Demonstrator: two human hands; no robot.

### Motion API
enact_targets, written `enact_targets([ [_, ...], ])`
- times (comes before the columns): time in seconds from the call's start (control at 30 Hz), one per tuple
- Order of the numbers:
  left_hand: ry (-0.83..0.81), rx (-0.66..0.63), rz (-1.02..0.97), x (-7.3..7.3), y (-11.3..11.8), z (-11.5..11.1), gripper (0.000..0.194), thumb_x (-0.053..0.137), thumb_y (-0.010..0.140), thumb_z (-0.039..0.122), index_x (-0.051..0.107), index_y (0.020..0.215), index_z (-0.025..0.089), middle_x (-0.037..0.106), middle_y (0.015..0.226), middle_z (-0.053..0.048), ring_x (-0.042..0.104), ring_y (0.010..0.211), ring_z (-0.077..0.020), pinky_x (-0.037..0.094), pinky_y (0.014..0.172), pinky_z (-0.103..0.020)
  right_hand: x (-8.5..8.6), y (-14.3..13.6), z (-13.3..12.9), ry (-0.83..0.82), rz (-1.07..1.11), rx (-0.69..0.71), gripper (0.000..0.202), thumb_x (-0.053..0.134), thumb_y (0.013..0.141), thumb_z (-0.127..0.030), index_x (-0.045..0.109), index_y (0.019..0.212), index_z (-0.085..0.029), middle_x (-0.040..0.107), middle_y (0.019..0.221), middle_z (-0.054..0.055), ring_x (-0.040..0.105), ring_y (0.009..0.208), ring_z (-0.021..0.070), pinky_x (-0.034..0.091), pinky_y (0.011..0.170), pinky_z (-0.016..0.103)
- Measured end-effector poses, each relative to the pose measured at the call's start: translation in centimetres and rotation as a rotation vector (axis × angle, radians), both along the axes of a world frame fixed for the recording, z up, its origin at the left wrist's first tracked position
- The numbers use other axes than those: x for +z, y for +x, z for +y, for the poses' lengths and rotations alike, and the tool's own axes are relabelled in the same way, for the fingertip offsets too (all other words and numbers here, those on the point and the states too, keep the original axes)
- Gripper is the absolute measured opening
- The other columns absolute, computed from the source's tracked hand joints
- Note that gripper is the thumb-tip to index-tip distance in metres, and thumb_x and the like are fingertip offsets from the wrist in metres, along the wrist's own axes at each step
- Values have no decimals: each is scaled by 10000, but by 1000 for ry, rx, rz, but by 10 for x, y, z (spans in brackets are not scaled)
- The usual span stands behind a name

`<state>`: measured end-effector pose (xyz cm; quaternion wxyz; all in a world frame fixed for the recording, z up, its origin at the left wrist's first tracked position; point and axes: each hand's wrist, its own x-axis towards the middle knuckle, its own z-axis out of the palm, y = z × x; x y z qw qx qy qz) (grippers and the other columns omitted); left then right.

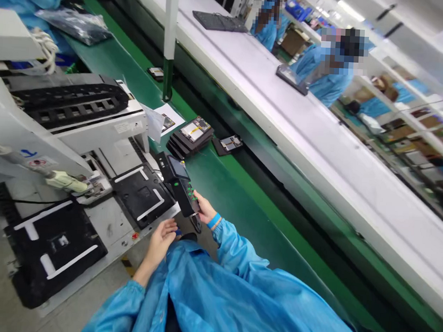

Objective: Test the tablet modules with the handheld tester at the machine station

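My right hand [205, 209], with a blue wristband, grips a black handheld terminal [179, 182] from its right side. The terminal has a dark screen and green keys, and it tilts up over the front edge of a black fixture plate [142, 194]. My left hand [161, 240] is just below the terminal's lower end. Its fingers curl towards a small blue piece there, and I cannot tell whether they hold it. Both my sleeves are blue.
A white machine [97, 130] with a black cable chain stands at left, and a second black fixture plate [54, 249] lies nearer. A stack of black devices [191, 134] and a single one [228, 144] lie on the green belt [241, 206]. A white-and-green pole [170, 34] rises behind. Co-workers in blue stand across the white line [319, 141].
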<state>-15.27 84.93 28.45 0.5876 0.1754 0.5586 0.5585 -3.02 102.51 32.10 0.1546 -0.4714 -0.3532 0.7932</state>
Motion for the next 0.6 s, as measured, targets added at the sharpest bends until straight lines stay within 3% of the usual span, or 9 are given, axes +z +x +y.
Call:
enact_targets([
  [0.1,110,-55,101,25,-4,-16,627,711,751,463,528,1246,124,641,1186,-156,633,1106,-243,478,1036,-431,21,19,-37,-172,260,-101,538,362,1000,-608,598,989,-124,634,735,52,589,624,144,537,606,274],
  [0.23,243,-137,214,48,-5,-40,472,640,856,432,571,1241,168,645,1204,-111,620,1134,-220,478,1054,-428,34,30,-79,-232,546,-148,471,253,1030,-511,556,977,-154,529,707,5,461,542,111,417,475,221],
  [0.43,369,-265,362,40,12,-57,349,591,903,340,614,1222,200,650,1229,-70,621,1124,-199,492,1043,-412,24,45,-116,-219,672,-225,218,310,995,-235,512,960,-163,427,662,-38,390,522,90,399,490,201],
  [0.6,404,-309,326,40,28,-59,376,594,903,288,590,1268,199,636,1232,-70,616,1119,-188,501,1027,-374,5,63,-130,-219,624,-343,311,282,1024,-356,523,1016,-159,498,729,-11,519,652,121,518,596,249],
])
